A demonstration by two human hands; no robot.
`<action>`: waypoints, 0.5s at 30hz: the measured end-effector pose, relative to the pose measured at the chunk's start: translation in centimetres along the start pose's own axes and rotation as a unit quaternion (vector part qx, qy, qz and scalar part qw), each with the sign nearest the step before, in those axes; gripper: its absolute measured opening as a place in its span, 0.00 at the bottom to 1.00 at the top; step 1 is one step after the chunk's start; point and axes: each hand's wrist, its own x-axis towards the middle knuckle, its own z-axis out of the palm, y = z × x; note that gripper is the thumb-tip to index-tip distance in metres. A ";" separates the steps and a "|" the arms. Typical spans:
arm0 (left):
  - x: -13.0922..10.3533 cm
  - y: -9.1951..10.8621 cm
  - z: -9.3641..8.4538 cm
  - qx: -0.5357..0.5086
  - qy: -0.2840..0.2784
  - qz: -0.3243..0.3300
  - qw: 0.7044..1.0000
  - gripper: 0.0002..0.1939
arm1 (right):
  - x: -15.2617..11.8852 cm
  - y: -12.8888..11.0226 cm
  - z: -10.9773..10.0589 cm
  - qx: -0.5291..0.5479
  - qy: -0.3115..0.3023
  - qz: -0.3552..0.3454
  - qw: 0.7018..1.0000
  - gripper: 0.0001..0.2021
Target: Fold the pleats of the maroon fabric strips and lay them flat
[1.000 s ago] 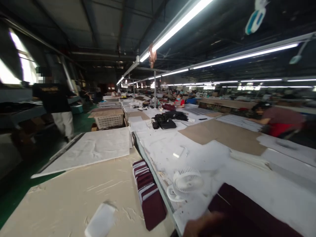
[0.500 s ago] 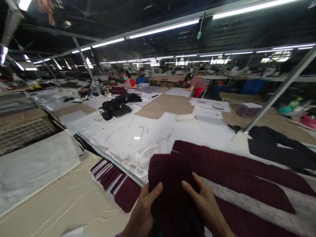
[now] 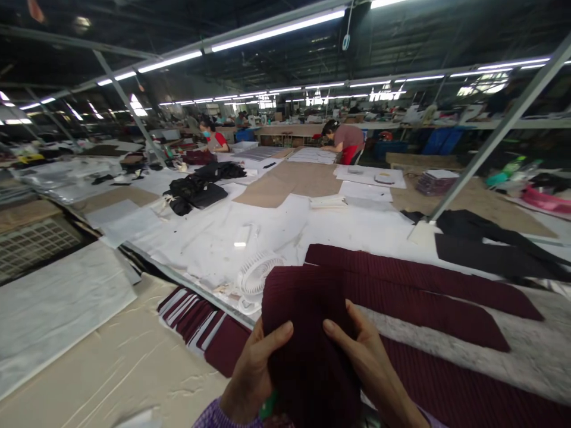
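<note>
A dark maroon fabric piece [image 3: 307, 333] hangs upright between my hands in front of me. My left hand [image 3: 261, 356] grips its left edge, thumb on the near face. On the opposite edge my right hand [image 3: 361, 351] is closed the same way, its fingers partly behind the cloth. Long maroon ribbed fabric panels [image 3: 423, 297] lie flat on the table to the right. Left of my hands rests a fanned stack of maroon and pale grey cut pieces [image 3: 200, 324]. Just behind the held fabric stands a small white fan [image 3: 259, 274].
The white-covered table [image 3: 200, 249] carries a black fabric pile [image 3: 200, 190] and brown paper [image 3: 289, 184]. A metal post [image 3: 491, 137] rises at the right near black fabric [image 3: 486, 249]. Two people [image 3: 348, 142] work farther back. Cream sheeting [image 3: 111, 362] covers the near left surface.
The view has turned slightly right and down, so the table and background sit further left and higher. Both hands keep their hold on the maroon fabric piece.
</note>
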 end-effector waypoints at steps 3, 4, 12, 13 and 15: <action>0.1 -0.5 0.2 -0.006 -0.005 -0.013 1.000 0.35 | 0.0 0.5 0.0 -0.018 0.040 -0.014 0.999 0.19; 0.1 -0.6 0.4 -0.010 -0.003 -0.016 1.000 0.34 | 0.1 0.7 0.0 -0.029 0.053 -0.023 0.998 0.19; -0.4 0.2 1.0 -0.001 0.035 -0.007 0.999 0.33 | 0.4 0.6 -2.4 -0.256 0.103 -0.305 0.912 0.18; -0.6 0.3 1.1 0.003 0.028 -0.005 1.000 0.33 | 0.5 0.1 -2.7 -0.288 0.082 -0.329 0.896 0.14; -0.9 0.4 1.1 0.010 0.012 -0.009 1.000 0.33 | 0.6 -0.9 -3.0 -0.309 0.029 -0.330 0.892 0.10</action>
